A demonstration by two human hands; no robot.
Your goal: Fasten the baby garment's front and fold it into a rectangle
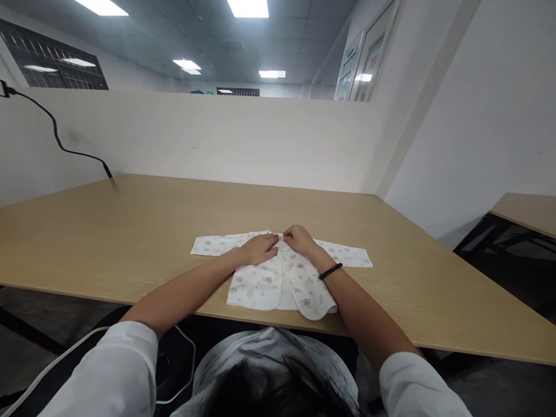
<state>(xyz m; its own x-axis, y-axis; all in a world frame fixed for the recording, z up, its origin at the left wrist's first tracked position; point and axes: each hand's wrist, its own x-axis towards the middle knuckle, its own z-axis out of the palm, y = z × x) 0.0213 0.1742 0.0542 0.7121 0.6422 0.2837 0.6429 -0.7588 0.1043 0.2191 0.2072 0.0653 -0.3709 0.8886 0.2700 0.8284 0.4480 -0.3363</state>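
Observation:
A small white baby shirt [256, 286] with a green and pink print lies spread on the table, sleeves stretched out to both sides and its front opening facing up. My left hand [259, 249] rests flat on the shirt's upper left front, fingers pointing to the neckline. At the collar, my right hand [300, 240] has its thumb and fingers pinched together on the cloth. The fingertips of both hands are close to each other there. Parts of the shoulders are hidden under the hands. The lower right front corner looks slightly folded up.
The wooden table [152, 226] ends at a low white partition [243, 145]. A black cable [65, 149] hangs down the left wall to the table's back corner. Another table [527, 211] stands at the right. A white cord [61, 362] runs below the front edge.

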